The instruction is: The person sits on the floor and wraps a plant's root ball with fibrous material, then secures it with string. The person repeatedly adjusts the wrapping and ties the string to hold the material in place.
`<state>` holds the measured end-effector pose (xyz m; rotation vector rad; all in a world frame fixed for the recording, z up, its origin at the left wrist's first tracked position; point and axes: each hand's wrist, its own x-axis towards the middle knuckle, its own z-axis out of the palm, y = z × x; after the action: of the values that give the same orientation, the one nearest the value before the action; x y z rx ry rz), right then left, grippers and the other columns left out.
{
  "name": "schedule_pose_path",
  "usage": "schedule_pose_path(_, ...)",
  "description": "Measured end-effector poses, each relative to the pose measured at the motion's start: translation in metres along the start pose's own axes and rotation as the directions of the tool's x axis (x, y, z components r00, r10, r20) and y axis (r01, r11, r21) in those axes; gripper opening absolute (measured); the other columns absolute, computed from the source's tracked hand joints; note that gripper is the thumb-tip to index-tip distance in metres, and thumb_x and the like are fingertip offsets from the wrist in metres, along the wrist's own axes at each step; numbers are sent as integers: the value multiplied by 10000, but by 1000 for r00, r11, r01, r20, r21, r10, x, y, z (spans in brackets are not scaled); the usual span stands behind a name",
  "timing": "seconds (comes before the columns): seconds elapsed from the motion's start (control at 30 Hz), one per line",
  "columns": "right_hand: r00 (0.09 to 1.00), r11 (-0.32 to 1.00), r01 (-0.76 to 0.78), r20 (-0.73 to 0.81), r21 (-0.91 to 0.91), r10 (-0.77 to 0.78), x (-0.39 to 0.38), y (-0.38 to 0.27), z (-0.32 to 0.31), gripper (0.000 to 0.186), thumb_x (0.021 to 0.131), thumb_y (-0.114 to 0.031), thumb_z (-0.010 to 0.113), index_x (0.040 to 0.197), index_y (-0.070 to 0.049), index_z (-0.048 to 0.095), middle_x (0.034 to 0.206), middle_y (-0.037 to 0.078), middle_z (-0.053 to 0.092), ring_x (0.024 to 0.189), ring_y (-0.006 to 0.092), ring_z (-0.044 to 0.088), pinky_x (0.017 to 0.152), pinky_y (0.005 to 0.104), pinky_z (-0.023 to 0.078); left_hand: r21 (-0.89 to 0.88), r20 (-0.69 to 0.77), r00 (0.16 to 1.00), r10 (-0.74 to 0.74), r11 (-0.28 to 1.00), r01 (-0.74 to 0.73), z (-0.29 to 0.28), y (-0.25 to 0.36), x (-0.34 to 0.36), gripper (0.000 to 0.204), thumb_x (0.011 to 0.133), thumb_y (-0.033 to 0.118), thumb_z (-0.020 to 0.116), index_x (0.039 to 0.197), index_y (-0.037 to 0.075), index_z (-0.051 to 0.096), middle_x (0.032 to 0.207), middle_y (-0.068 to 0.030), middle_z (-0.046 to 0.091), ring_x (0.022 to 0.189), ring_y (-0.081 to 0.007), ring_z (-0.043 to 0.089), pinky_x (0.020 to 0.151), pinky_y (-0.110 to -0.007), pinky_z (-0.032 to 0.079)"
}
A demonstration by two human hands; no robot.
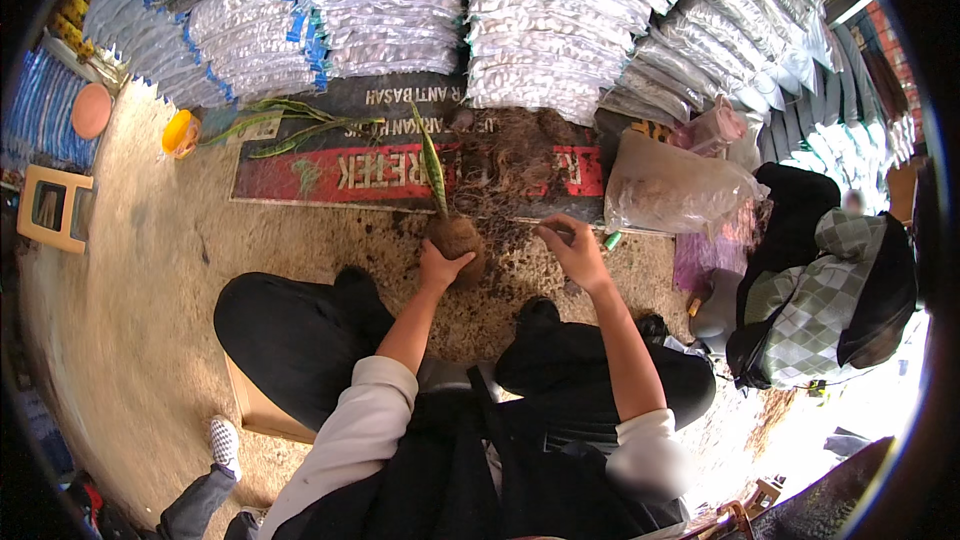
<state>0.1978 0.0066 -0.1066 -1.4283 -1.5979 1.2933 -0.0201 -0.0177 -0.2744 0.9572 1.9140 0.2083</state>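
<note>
Root ball (458,236) is sitting in the clasping left hand (442,266), near the red-and-black board (272,168); the right hand (577,254) is curling nearby, its hold unclear. The ball is likely feeling light, crumbly; cupping it is probably sparing the slender leaf (432,166).

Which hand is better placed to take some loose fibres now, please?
Probably the right hand: it is close to the loose brown fibres, while the left hand is occupied, gripping the root ball.
</note>
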Motion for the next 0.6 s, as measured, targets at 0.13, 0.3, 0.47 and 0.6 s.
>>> schedule_pose_path(0.13, 999, 998, 40, 5, -44, -40, 2, -4, 1, 152, 840, -123, 557, 892, 20, 575, 603, 8, 497, 530, 53, 370, 464, 254, 327, 11, 8, 1000, 30, 999, -30, 4, -4, 9, 1114, 594, 574, 698, 1344, -17, 124, 1331, -200, 285, 1178, -346, 367, 934, -462, 401)
schedule_pose_path(0.3, 983, 983, 172, -58, -57, -175, -1, -8, -3, 131, 834, -97, 555, 896, 15, 581, 620, 9, 505, 554, 50, 381, 484, 239, 333, -120, 169, 985, 37, 993, -17, -16, -7, 8, 1067, 571, 531, 740, 1321, -16, 213, 1311, -174, 327, 1146, -327, 408, 923, -454, 408)
schedule_pose_path(0.47, 988, 990, 121, -107, 72, -113, 0, -27, -28, 113, 830, -85, 554, 856, 23, 576, 651, -8, 526, 585, 34, 404, 504, 214, 334, -331, 186, 979, 82, 944, -16, -65, 31, -50, 1023, 549, 508, 763, 1304, 17, 279, 1312, -156, 320, 1162, -313, 386, 936, -461, 375)
schedule_pose_path(0.6, 963, 965, 205, -208, 164, -169, 2, -33, -44, 95, 844, -118, 555, 829, -26, 572, 593, -60, 425, 521, 14, 326, 451, 202, 249, -524, 200, 975, 97, 852, 23, -89, 57, -77, 1004, 564, 518, 746, 1326, 69, 270, 1362, -147, 225, 1233, -313, 285, 977, -487, 286)
